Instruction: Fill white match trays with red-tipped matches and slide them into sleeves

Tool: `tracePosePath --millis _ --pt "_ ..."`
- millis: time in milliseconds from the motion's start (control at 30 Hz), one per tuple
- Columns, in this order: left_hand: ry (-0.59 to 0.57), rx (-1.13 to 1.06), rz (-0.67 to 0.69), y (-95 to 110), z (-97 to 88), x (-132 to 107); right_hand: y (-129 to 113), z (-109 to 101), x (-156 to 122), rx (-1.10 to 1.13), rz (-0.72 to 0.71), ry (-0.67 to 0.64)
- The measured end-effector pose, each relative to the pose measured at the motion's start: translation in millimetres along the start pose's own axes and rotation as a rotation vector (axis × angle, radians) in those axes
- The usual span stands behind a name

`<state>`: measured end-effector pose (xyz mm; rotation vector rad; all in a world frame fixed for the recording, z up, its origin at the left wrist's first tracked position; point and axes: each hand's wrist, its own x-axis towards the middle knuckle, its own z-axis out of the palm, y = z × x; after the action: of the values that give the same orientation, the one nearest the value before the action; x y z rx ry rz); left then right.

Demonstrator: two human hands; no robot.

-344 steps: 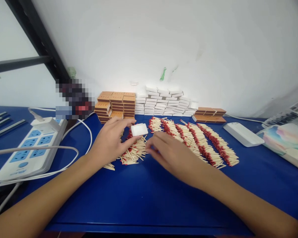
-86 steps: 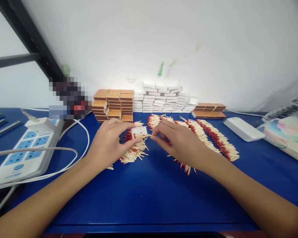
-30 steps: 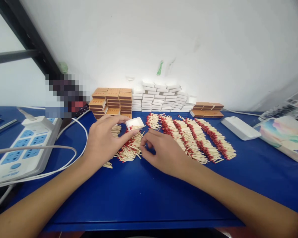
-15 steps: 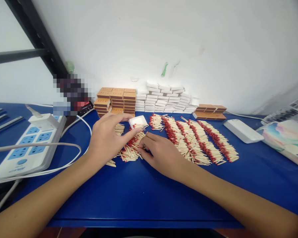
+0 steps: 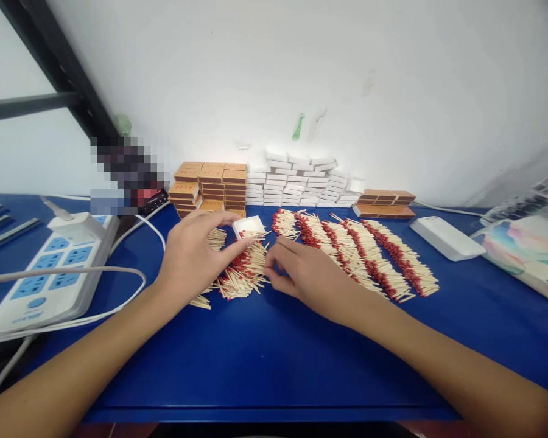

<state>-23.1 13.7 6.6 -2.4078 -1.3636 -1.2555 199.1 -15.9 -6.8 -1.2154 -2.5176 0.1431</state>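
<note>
Between the thumb and fingers of my left hand (image 5: 195, 249) is a white matchbox tray (image 5: 251, 226), tilted toward me with a few matches in it. Below the tray lies a loose pile of red-tipped matches (image 5: 244, 274), partly covered by my left hand. My right hand (image 5: 308, 274) is at the right edge of this pile, its fingers curled and the thumb close to the index finger. Whether a match sits between those fingertips is too small to make out. Several slanting rows of matches (image 5: 374, 261) lie to the right, behind my right hand.
Stacked orange matchboxes (image 5: 212, 182) and white trays (image 5: 296, 182) line the wall, with more orange boxes (image 5: 383, 204) to the right. A power strip (image 5: 50, 274) with cables lies left. A white block-shaped device (image 5: 447, 237) and a colourful package (image 5: 525, 255) lie right.
My right hand has drawn slightly right, away from the middle of the match pile. My left hand still holds the tray in nearly the same place. The view has shifted a little.
</note>
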Motion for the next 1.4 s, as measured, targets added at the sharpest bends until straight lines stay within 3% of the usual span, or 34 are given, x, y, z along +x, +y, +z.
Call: tracePosePath --millis 233,400,833,1200,1400 --pt "-0.104 -0.075 0.132 -3.4 4.9 -2.9 21.0 -22.3 -3.7 -0.040 -0.072 0.201" --pt "-0.175 -0.128 0.237 4.8 6.7 -5.8 18.8 -23.7 -2.0 -0.202 -0.063 0.177" --pt "-0.161 -0.206 0.065 4.0 4.2 -2.9 23.7 -29.3 -7.3 -0.025 -0.072 0.191" --pt "-0.235 -0.244 0.048 8.1 1.2 -4.2 22.0 -21.9 -5.2 0.115 -0.047 0.138" --pt "-0.188 -0.210 0.005 7.3 2.2 -3.5 10.8 -18.2 -5.7 0.200 -0.031 0.271"
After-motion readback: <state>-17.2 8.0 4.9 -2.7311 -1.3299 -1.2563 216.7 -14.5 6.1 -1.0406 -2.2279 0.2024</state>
